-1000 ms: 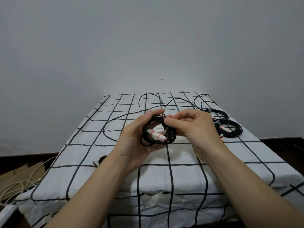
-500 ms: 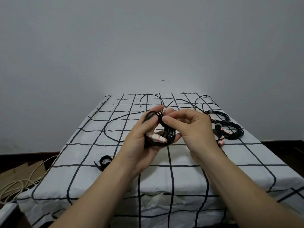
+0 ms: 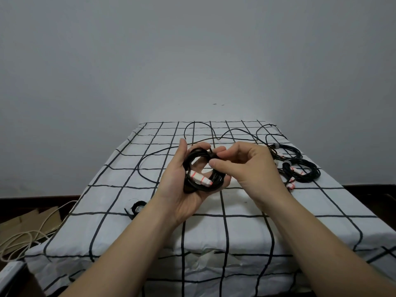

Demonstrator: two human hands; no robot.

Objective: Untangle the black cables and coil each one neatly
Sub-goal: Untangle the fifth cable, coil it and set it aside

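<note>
Left hand [image 3: 180, 197] holds black coil [image 3: 205, 189] upright, opening facing the camera.

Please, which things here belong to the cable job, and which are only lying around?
Job: coil held in left hand, right hand pinching it; loose cable on table; finished coils.
Lying around: small black roll; beige cord; cardboard.

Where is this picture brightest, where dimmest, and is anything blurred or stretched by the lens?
Head view: wall glows brightest just behind the checked cloth, dimming toward the corners; left hand, right hand and coil look sharp; forearms stretch wide toward the bottom.
</note>
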